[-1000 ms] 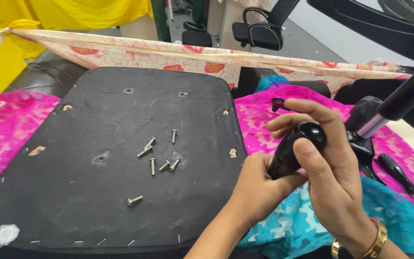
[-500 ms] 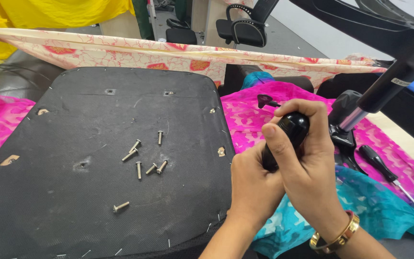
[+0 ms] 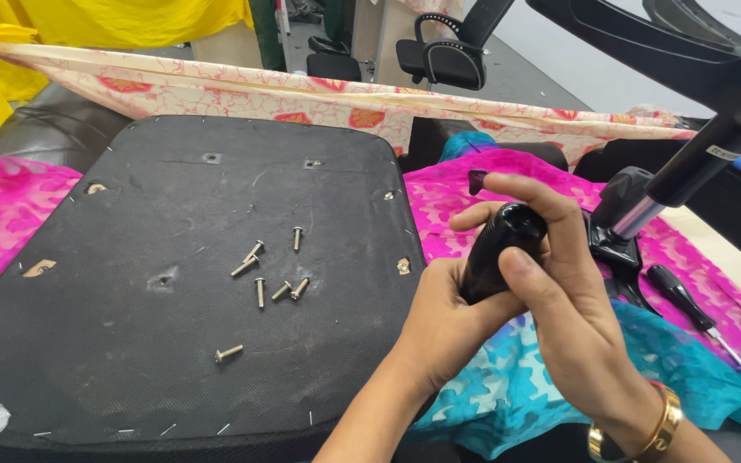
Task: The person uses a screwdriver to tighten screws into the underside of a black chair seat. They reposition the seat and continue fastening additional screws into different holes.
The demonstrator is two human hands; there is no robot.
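Both hands hold one black cylindrical part (image 3: pixel 497 250) above the cloth-covered table, just off the right edge of the black seat base (image 3: pixel 130 343); the left hand (image 3: pixel 443 317) wraps the lower end of the part from below, its grip clamped around the barrel; the right hand (image 3: pixel 572 317) comes over from the right, thumb pressed on the side of the barrel and fingers (image 3: pixel 529 193) arched over its rounded top end, grip likewise clamped on the part; a gold bangle (image 3: pixel 645 424) sits on the right wrist. The part stands tilted, top end leaning away to the right. The seat base lies flat with its fabric underside up; six loose screws rest on it, five in a loose cluster (image 3: pixel 272 270) near the middle and one screw (image 3: pixel 228 352) apart, nearer the front edge; small staples line the edge of the base. Pink patterned cloth (image 3: pixel 2 214) shows on both sides of the base; blue patterned cloth (image 3: pixel 508 394) lies under the hands. To the right, a black chair mechanism with a gas-lift column (image 3: pixel 636 214) rests on the pink cloth, close behind the right hand; a screwdriver with a black handle (image 3: pixel 679 296) lies just beside it, shaft pointing to the lower right. A cream and red printed cloth (image 3: pixel 302 94) stretches across behind the base; a black office chair (image 3: pixel 448 56) stands farther back.
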